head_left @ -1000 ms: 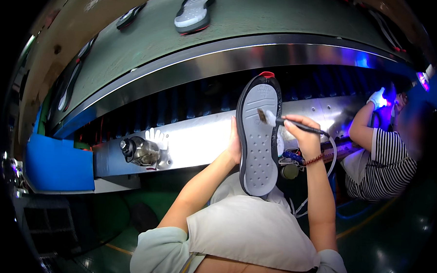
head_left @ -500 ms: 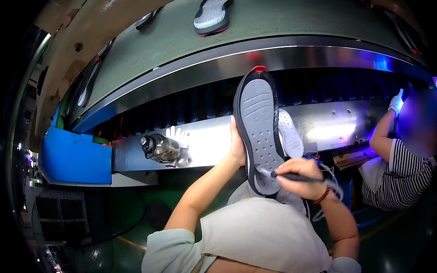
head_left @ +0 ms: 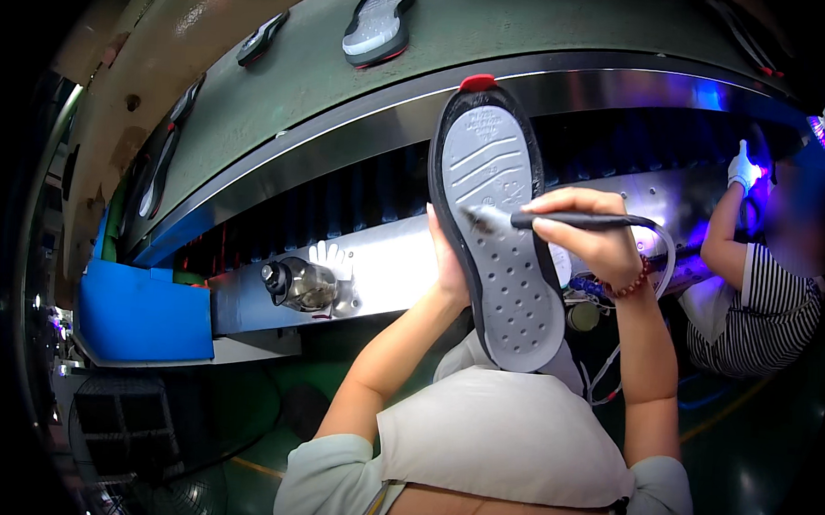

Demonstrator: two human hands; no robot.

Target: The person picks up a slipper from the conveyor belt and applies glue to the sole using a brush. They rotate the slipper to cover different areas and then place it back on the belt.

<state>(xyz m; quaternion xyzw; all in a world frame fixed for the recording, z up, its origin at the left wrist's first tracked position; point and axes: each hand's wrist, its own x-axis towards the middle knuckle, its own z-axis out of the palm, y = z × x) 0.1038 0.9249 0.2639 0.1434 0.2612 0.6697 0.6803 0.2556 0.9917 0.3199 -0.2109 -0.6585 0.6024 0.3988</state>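
Shoe sole (head_left: 501,234), grey with a black rim, stands upright in front of us, our left hand (head_left: 446,264) grasping its left edge. Our right hand (head_left: 593,242) grips a black brush tool (head_left: 561,221), bristles touching the sole's middle. Far across the conveyor (head_left: 281,95) lies another sole (head_left: 379,21)

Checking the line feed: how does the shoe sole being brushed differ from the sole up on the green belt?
The held sole is gripped upright by the left hand, brush touching it; the belt sole lies flat, untouched. The held sole looks far bigger, being nearer. Both are grey with black rims and red trim.
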